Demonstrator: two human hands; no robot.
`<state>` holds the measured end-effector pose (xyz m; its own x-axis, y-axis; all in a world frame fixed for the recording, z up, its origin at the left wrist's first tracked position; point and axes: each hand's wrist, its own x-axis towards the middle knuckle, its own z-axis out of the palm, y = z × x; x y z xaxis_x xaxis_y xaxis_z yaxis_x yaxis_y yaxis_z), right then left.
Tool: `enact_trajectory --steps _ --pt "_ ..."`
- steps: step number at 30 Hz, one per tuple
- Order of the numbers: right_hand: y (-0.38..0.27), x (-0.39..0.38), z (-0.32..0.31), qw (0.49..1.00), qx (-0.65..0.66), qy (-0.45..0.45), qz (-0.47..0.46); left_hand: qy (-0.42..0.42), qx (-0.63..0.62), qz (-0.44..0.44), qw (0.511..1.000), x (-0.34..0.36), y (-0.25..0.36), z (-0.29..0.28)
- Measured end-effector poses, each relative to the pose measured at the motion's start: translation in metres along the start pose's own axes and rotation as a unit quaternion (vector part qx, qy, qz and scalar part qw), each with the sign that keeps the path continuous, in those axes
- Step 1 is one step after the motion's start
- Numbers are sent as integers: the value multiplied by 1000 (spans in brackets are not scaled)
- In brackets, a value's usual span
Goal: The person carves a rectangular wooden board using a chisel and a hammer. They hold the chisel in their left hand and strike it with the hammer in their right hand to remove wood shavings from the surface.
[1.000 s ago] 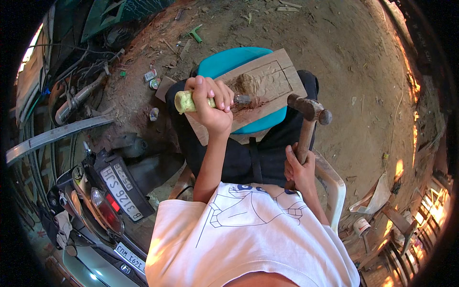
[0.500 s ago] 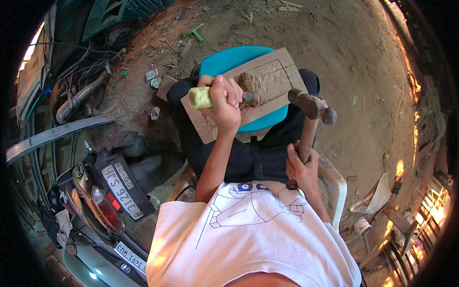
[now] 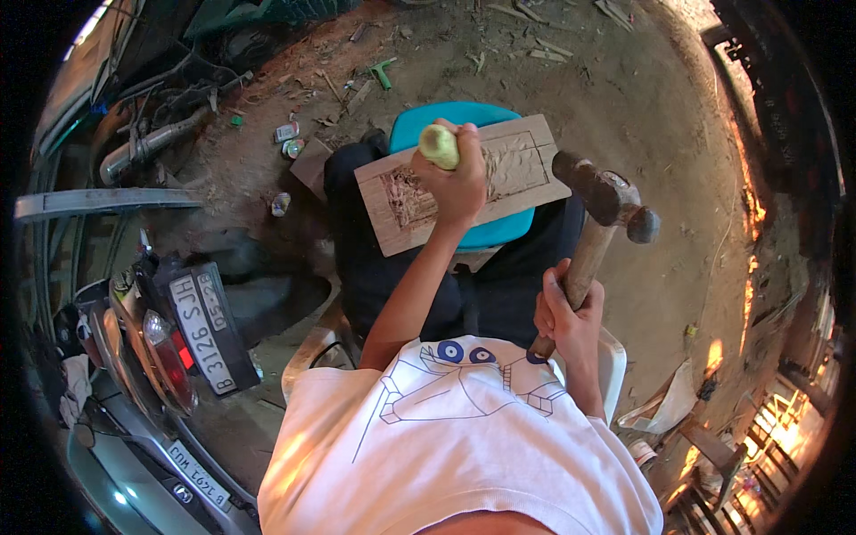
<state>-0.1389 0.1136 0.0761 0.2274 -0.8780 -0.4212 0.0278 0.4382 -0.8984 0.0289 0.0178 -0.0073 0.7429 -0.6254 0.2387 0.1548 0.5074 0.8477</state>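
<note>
My left hand [image 3: 461, 185] is closed round the yellow-green handle of a chisel [image 3: 439, 146], held upright over the middle of a wooden board [image 3: 374, 207]. The hand hides the blade, which showed in the earlier frame. The board has a rectangular outline cut into it, with rough carved hollows inside. It lies at a slant across a turquoise stool [image 3: 412, 125] between my knees. Lower right, my right hand [image 3: 572, 323] grips the wooden handle of a hammer [image 3: 610, 192]. Its rusty head is raised to the right of the board, apart from the chisel.
Left of me stand a motorcycle [image 3: 160, 343] and a long curved metal strip [image 3: 107, 203]. Crushed cans [image 3: 287, 132] and wood scraps lie on the dirt floor. A white plastic chair [image 3: 611, 357] is under me. Wooden slats [image 3: 767, 464] stand lower right.
My left hand has shifted right and tipped the chisel from leaning to nearly upright. The hammer head has moved slightly right. The whole view has turned a little.
</note>
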Motion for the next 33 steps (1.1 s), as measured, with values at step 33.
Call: enact_trajectory --steps 33 --pt "-65 -48 18 963 -216 110 -114 -117 77 78 987 -30 2 19"
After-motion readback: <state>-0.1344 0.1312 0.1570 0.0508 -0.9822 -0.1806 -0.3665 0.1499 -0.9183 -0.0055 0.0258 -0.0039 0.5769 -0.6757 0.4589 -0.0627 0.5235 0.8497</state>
